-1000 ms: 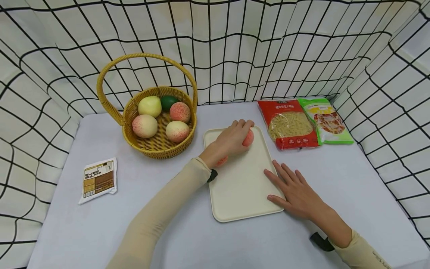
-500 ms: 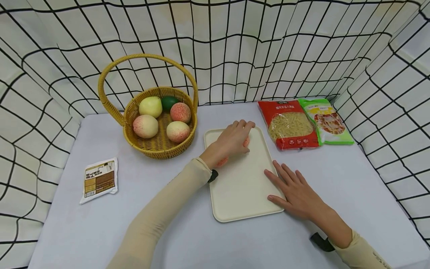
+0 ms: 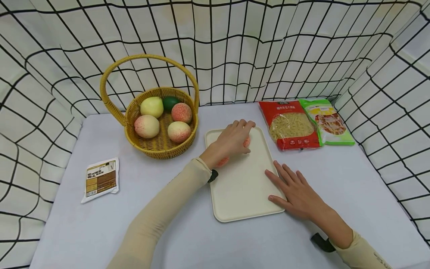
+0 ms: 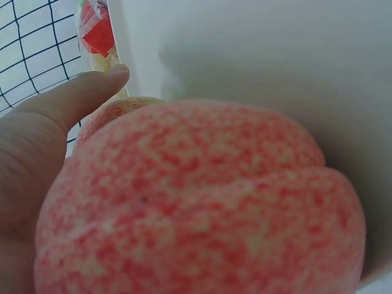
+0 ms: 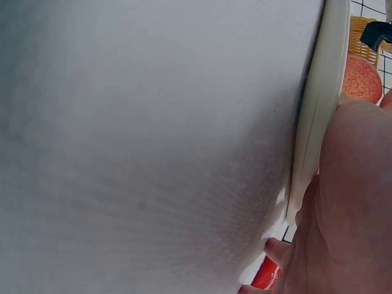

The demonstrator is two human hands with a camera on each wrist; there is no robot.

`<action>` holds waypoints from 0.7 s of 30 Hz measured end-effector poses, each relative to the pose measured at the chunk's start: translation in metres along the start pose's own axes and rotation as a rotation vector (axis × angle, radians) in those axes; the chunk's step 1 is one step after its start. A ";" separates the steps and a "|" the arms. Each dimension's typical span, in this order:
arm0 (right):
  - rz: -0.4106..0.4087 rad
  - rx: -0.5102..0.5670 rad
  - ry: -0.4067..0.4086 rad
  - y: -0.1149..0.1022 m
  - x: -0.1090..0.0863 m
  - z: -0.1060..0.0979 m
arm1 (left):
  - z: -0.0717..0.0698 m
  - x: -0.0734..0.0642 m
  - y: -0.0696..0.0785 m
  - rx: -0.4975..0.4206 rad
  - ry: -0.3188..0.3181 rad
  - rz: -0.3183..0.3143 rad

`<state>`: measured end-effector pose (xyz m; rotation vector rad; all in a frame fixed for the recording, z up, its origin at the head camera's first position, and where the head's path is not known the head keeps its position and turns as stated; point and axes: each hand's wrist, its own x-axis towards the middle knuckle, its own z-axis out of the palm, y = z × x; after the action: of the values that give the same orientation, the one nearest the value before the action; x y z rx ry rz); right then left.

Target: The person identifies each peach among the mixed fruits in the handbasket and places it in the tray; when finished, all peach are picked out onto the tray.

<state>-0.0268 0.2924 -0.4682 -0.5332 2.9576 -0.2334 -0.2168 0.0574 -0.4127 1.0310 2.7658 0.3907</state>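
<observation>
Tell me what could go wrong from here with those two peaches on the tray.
The near peach sits close by the wrist of the left hand, so moving that hand might knock it.

The far peach is in that hand's grip, partly hidden; if it slipped, it could roll, as the tray looks low-rimmed.

The right hand lies over the tray's right edge, so a push there may shift everything.
</observation>
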 end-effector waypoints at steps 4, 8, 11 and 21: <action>0.002 0.003 0.001 0.000 0.000 0.000 | -0.005 -0.002 -0.001 -0.009 0.003 -0.006; 0.001 0.000 -0.001 0.000 0.000 0.000 | -0.014 -0.006 -0.004 -0.022 0.011 -0.014; -0.006 -0.002 0.002 0.000 0.000 0.000 | -0.022 -0.010 -0.006 -0.037 0.038 -0.011; 0.002 0.007 -0.017 -0.001 0.000 -0.003 | -0.048 -0.033 -0.023 -0.127 0.149 0.007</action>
<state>-0.0264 0.2915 -0.4654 -0.5293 2.9398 -0.2371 -0.2176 0.0099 -0.3716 1.0200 2.8225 0.6611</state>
